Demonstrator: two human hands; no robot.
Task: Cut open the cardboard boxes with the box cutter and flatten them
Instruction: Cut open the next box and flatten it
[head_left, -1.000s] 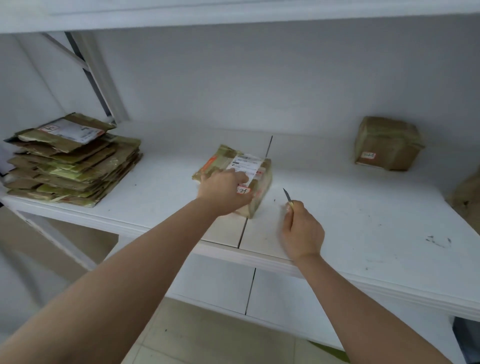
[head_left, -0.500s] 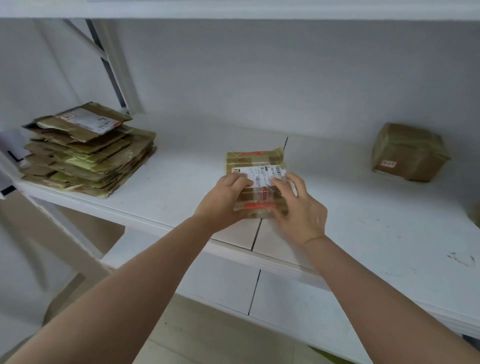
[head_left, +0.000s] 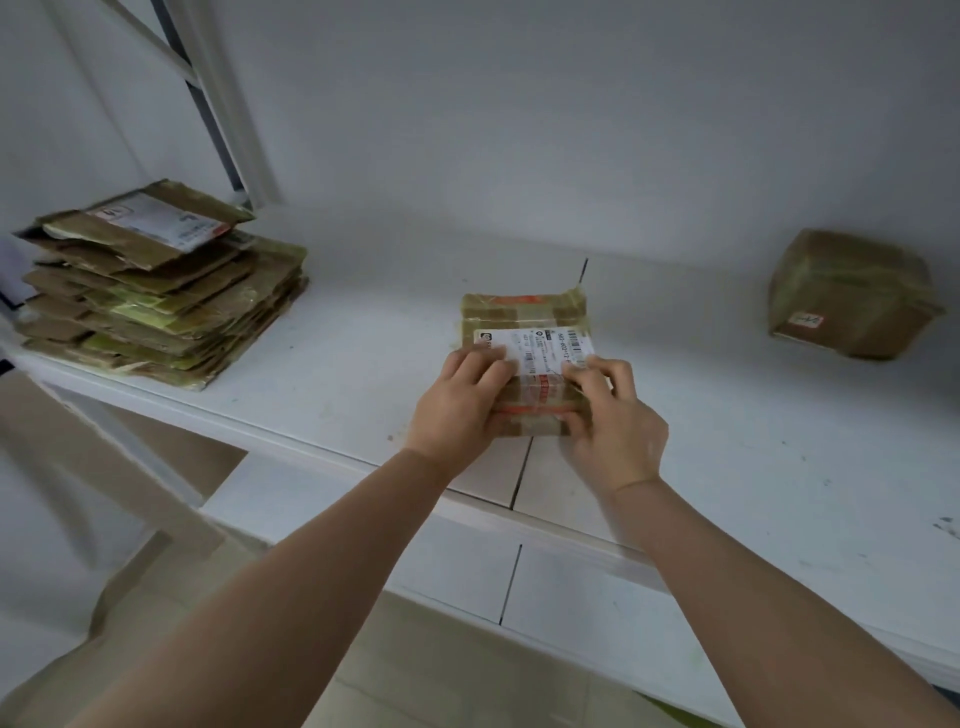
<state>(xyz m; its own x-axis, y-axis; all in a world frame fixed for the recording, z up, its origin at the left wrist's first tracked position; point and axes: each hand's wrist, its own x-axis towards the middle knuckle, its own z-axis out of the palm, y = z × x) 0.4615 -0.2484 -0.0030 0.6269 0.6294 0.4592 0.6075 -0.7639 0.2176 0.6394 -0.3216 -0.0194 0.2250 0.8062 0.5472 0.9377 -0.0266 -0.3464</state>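
Note:
A small taped cardboard box (head_left: 524, 314) with a white shipping label lies flat on the white shelf (head_left: 353, 358), near its front edge. My left hand (head_left: 462, 400) grips the box's near left side, fingers on top. My right hand (head_left: 613, 415) grips its near right side, fingertips on the label's edge. The box cutter is not visible; I cannot tell whether it is tucked in my right hand.
A stack of flattened cardboard boxes (head_left: 156, 296) sits at the shelf's left end. Another taped box (head_left: 852, 296) stands at the back right. A slanted metal upright (head_left: 223, 114) rises behind the stack. A lower shelf and floor lie below.
A second ago my right hand held the cutter blade-up beside the box, which only my left hand touched. The box was turned square to me, and both hands now grip it.

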